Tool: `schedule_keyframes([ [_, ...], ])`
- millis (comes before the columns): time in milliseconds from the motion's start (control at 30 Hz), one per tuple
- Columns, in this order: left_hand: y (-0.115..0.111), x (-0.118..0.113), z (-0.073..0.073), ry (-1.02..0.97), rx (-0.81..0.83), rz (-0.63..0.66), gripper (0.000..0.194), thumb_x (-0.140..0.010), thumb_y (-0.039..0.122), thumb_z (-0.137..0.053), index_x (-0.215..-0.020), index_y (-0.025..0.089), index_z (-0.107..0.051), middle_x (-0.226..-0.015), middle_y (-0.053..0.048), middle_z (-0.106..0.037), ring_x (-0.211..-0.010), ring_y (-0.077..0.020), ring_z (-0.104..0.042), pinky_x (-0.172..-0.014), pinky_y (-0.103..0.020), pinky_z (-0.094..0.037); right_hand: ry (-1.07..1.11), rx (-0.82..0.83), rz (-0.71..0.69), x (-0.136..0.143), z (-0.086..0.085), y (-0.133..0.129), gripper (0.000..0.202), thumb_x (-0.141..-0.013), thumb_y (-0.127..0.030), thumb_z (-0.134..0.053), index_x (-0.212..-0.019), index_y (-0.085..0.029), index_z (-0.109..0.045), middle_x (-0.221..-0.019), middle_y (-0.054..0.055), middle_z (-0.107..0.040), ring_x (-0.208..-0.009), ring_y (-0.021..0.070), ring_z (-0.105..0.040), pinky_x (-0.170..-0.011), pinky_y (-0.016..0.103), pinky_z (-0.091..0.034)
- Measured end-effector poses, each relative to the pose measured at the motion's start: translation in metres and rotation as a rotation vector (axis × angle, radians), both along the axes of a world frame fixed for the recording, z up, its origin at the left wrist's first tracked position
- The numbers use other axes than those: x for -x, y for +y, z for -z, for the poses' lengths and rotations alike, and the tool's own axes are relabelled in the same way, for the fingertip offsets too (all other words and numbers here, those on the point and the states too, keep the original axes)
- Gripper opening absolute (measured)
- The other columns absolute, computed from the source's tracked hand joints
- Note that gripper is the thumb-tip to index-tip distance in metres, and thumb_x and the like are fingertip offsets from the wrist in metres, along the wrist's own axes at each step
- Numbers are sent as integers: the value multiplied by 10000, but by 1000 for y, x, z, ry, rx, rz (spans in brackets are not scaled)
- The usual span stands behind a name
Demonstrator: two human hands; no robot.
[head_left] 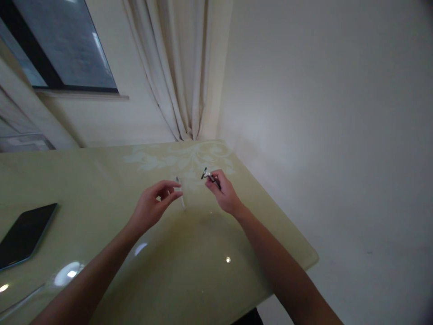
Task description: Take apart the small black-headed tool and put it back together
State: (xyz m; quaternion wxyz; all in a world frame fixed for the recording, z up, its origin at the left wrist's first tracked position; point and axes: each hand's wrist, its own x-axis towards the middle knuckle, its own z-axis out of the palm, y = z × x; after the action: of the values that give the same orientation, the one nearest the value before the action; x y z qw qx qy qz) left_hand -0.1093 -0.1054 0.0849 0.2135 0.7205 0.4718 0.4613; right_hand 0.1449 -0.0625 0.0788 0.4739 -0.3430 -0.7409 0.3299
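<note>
My right hand [224, 191] is closed around the dark handle of a razor [214, 180]. The razor's narrow dark head [203, 173] tilts up to the left, joined to the handle by a pale neck. To its left, my left hand [158, 201] has its thumb and index finger apart, with a gap between the tips. Right by those fingertips is a thin whitish stick [182, 201] with a dark upper end. Whether the fingertips touch the stick or only hover over it is unclear. Both hands are above the glossy table.
The pale green table [189, 280] has a glossy top with light reflections and a white floral pattern. A black tablet [29, 232] lies at the left. A beige curtain [179, 67] hangs behind the table, and a white wall [321, 135] runs along its right edge.
</note>
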Motion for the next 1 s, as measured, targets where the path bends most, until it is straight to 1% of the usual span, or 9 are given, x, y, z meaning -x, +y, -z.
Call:
schedule_keyframes([
  [67,7,4,15,145,-27,-4,303,-970,434,-643,-871,180,-776,-742,-16,-649,-609,-128,-552,-590,-239,-438,6,-49,154,-17,1,18,255,-992,-432,-593,-1070,-196,-650,-974,51,-612,-824,179,-522,-770,293,-411],
  [133,12,8,33,302,-35,43,295,-1009,363,-556,-1012,202,-804,-887,-56,-703,-729,-167,-637,-695,-278,-508,-18,-48,324,-35,7,35,274,-977,-411,-593,-1077,-184,-711,-1019,77,-635,-849,193,-530,-786,305,-420],
  [200,16,10,49,439,-80,37,341,-1020,250,-479,-1169,240,-786,-1091,-100,-731,-965,-232,-671,-878,-366,-545,-117,21,464,-51,17,49,271,-961,-393,-597,-1004,-173,-750,-907,58,-626,-844,204,-537,-797,315,-422],
  [267,18,11,59,549,-118,49,426,-1000,149,-450,-1266,287,-753,-1299,-106,-704,-1125,-268,-638,-1005,-448,-521,-237,108,536,-60,29,58,275,-950,-362,-591,-850,-164,-753,-783,41,-607,-840,217,-551,-775,315,-415],
  [333,18,13,65,613,-124,85,465,-980,106,-463,-1284,321,-743,-1395,-89,-675,-1191,-284,-617,-1043,-484,-505,-294,178,536,-64,41,62,246,-930,-323,-605,-828,-161,-760,-734,34,-624,-788,209,-572,-730,304,-410],
  [467,19,13,67,666,-71,184,409,-961,110,-500,-1184,304,-782,-1297,-81,-736,-1157,-277,-658,-1003,-453,-525,-315,220,607,-57,56,62,167,-853,-291,-712,-938,-164,-779,-771,39,-697,-719,187,-609,-674,283,-408],
  [600,16,10,63,685,-76,252,388,-926,76,-496,-1124,254,-779,-1166,-84,-778,-1080,-253,-695,-973,-396,-543,-392,200,690,-49,60,61,131,-862,-286,-733,-906,-165,-754,-807,51,-726,-740,185,-630,-675,277,-401],
  [767,9,8,61,690,-110,276,437,-912,42,-465,-1193,243,-732,-1220,-97,-760,-1076,-254,-712,-954,-384,-567,-529,121,758,-48,64,64,107,-908,-247,-688,-909,-150,-734,-855,71,-719,-794,196,-621,-716,285,-398],
  [1000,3,1,63,662,-204,261,493,-919,32,-430,-1260,265,-698,-1277,-66,-748,-1150,-243,-702,-991,-383,-569,-638,119,776,-44,65,66,135,-947,-237,-649,-934,-141,-743,-936,105,-711,-827,206,-619,-719,291,-383],
])
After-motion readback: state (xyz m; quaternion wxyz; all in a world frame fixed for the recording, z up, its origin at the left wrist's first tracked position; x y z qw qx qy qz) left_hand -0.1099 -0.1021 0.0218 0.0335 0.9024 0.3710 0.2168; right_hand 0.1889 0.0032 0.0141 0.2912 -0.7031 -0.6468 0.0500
